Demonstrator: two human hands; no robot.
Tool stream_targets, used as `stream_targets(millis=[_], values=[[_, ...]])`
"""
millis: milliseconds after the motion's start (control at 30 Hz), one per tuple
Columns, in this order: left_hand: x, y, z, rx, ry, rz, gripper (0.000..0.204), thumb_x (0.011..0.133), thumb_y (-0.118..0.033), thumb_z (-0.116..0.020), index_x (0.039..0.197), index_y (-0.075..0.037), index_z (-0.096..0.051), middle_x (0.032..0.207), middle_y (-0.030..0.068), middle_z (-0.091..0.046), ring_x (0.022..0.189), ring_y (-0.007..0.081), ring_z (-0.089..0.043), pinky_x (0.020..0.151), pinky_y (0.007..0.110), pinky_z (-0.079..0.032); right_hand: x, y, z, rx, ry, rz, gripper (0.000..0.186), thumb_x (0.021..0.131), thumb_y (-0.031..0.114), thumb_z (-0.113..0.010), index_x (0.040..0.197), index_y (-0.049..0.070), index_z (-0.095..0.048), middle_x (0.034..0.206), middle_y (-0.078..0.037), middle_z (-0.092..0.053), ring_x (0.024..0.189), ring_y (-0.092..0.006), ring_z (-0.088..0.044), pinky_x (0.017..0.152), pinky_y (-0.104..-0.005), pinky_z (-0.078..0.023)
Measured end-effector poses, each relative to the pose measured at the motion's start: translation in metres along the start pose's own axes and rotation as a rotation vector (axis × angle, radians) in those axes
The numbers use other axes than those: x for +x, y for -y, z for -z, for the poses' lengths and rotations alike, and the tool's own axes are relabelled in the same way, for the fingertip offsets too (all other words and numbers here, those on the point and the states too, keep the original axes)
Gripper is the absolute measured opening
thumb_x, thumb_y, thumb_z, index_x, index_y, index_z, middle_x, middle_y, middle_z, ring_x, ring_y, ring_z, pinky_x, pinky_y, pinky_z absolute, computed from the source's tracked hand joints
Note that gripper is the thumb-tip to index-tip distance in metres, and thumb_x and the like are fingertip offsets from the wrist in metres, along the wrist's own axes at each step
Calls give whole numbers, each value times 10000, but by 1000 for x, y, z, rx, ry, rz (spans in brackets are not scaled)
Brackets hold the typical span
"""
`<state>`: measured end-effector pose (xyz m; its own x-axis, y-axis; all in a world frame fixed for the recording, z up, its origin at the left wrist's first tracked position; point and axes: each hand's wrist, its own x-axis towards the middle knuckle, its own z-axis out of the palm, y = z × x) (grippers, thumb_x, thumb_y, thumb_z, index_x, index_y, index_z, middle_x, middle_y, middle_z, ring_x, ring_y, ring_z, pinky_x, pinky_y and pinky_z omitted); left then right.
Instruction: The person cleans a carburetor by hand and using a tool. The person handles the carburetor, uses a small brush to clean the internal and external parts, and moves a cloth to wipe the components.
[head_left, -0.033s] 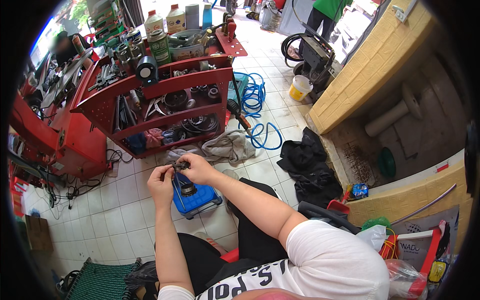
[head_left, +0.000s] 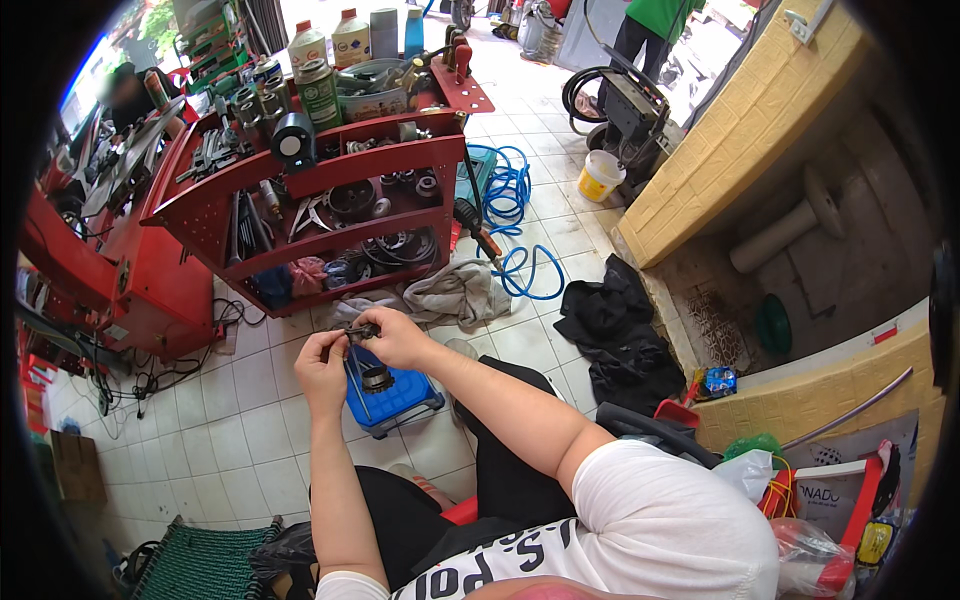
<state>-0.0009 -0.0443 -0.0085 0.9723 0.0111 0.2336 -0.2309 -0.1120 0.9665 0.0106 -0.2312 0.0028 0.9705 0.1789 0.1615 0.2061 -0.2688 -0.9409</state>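
Observation:
My left hand (head_left: 322,370) and my right hand (head_left: 393,338) meet in front of me above a small blue plastic stool (head_left: 410,408). Pinched between my right fingers is a small dark metal part (head_left: 362,331), whose kind I cannot make out. My left fingers are closed right beside it, at the top of a thin metal rod (head_left: 358,388) that slants down in front of the stool. Just below my right hand is a round, ringed metal part (head_left: 377,378); whether it rests on the stool or hangs above it I cannot tell.
Ahead stands a red tool cart (head_left: 330,180) loaded with tools, cans and bottles. A grey cloth (head_left: 455,292) lies by its foot, near a coiled blue hose (head_left: 510,190). Black clothing (head_left: 625,340) is on the tiles to the right. A green woven seat (head_left: 205,565) is at lower left.

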Motion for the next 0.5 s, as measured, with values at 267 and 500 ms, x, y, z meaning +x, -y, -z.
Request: stream_targets(millis=[267,500], values=[[2,-8,-5,-148,-14,227,171,1040,-145,-730,1101,15,-741,951,24,-711,824,98,-646,751,235,-523,-1,-1,2,-98,-62,120,210,887,112,-750,1048,-20,-728,1068,-215,-688,1046,-393,-674,914,-439,-536],[3,1,3,-160,46,223,156,1015,-107,-751,1108,16,-732,970,30,-725,851,98,-660,779,237,-532,-3,2,1,-118,-73,137,198,876,88,-753,1038,-21,-723,1090,-210,-679,1073,-404,-667,931,-443,-535]])
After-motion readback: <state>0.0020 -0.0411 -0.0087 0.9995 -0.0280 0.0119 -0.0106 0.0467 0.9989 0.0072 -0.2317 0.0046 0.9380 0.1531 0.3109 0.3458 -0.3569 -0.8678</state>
